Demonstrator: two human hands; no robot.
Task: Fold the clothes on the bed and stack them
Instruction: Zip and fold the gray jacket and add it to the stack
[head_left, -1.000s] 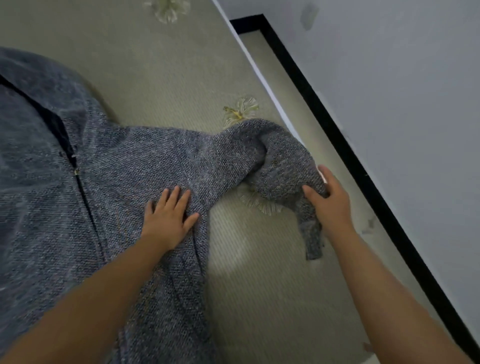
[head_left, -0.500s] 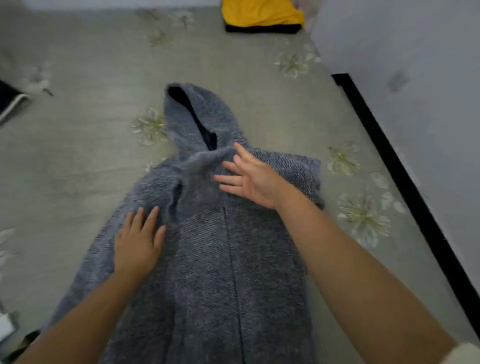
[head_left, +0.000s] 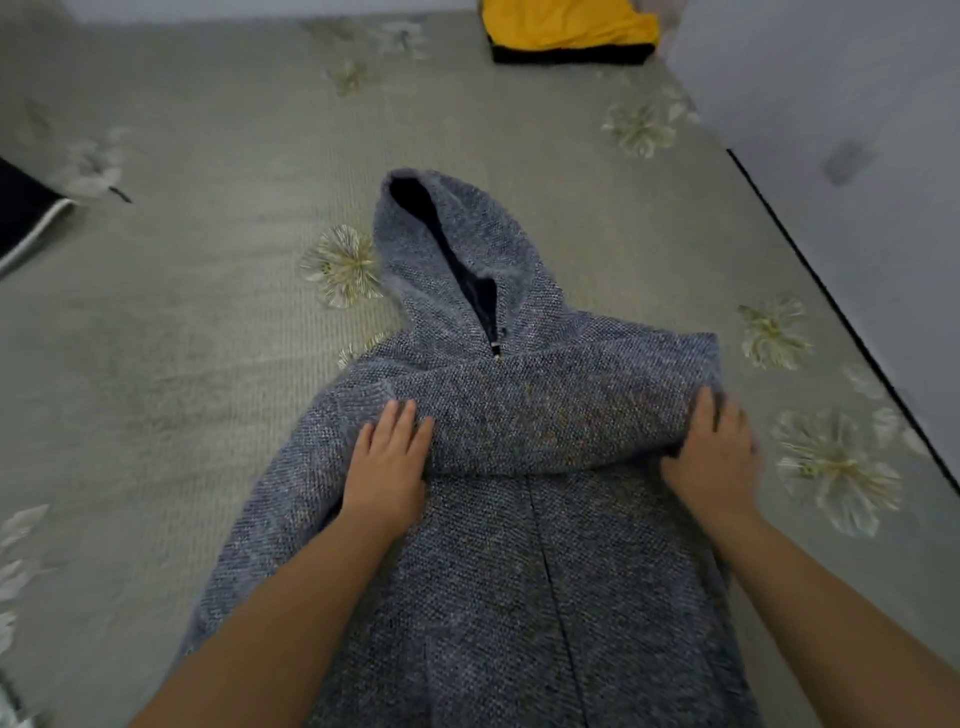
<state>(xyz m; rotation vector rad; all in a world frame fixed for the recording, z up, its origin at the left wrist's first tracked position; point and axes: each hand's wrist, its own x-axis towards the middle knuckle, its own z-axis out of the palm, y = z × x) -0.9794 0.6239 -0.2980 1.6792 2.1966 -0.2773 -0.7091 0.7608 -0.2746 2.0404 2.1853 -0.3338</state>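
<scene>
A grey knitted hooded jacket (head_left: 519, 545) with a front zip lies face up on the bed, its hood pointing away from me. Its right sleeve is folded across the chest as a band (head_left: 545, 410). My left hand (head_left: 387, 467) rests flat on the left end of that band, fingers straight. At the band's right end, by the shoulder fold, lies my right hand (head_left: 714, 457), blurred, with the fingers laid on the cloth. A folded yellow garment on top of a black one (head_left: 566, 31) lies at the far edge of the bed.
The bed (head_left: 208, 260) has a grey-green cover with pale flower prints. A dark garment with a white stripe (head_left: 26, 223) lies at the left edge. A grey wall (head_left: 857, 130) and a black skirting line run along the right side.
The right sleeve was carried from the right side across the chest. My right hand then slid back to the right shoulder, and my left hand moved up onto the sleeve's end.
</scene>
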